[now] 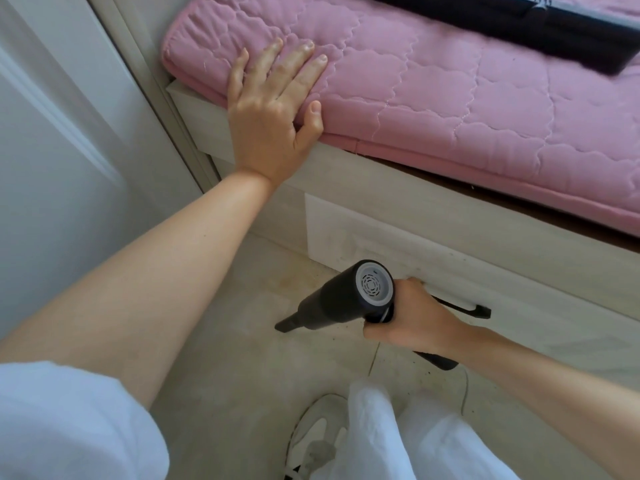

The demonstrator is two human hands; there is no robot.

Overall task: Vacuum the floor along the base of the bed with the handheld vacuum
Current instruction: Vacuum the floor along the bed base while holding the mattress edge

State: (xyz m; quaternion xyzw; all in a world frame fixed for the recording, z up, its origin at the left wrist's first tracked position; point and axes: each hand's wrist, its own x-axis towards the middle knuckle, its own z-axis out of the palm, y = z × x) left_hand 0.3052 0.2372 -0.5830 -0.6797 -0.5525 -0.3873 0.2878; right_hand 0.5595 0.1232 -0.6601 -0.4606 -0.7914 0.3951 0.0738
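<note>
From the head view, the only container in sight is a white drawer (450, 258) set in the side of the pale wooden bed frame (398, 188); it sits flush and its inside does not show, and its dark handle (464, 308) runs partly behind the right hand (412, 318). That hand's grip is wrapped round the handle of the handheld vacuum (346, 299), fingers curled tight about it, with the butt of the handle sticking out below the wrist. The vacuum is black and barrel-shaped, with a pale grey rear cap pierced by rings of vent slots facing the camera; its narrow dark nozzle (289, 323) slants down and to the left, its tip at or just above the floor (242, 358), near the drawer front. The left hand (273, 112) lies flat on the pink quilted mattress pad (450, 98), fingers straight and spread, thumb hooked over the pad's edge, holding nothing. A black cloth (519, 32) lies across the far part of the pad. The floor is light tile with dark specks close to the bed base and a grout line running under the right hand. A white door (52, 133) closes the left side, leaving a narrow strip of floor between it and the bed corner. A white shoe (315, 434) and white trouser legs fill the lower edge.
</note>
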